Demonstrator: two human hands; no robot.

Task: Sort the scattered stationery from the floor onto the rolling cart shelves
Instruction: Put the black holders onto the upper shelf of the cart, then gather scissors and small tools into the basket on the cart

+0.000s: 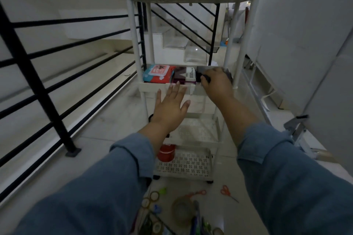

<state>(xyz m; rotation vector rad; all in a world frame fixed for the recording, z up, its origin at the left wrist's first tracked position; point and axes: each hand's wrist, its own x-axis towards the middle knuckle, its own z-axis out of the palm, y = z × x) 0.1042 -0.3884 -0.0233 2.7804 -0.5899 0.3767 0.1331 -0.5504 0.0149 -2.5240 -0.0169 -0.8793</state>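
Observation:
A white rolling cart [133, 30] with several shelves stands before me. On its second shelf lie a colourful pack [158, 73] and a maroon and white box [186, 77]. My right hand [215, 82] is closed around a small dark object [202, 77] at the right end of that shelf. My left hand [170, 108] hovers open, fingers spread, just in front of the shelf's front rim [150, 87], holding nothing. A red tape roll [166, 152] sits on the bottom shelf. Scattered on the floor below are tape rolls [180, 209], orange scissors [228, 192] and pens [196, 215].
A black stair railing [36, 80] runs along the left. A white wall or door [305, 44] closes in the right side, with a metal bracket [298, 129] at its base. Stairs [172, 40] rise behind the cart.

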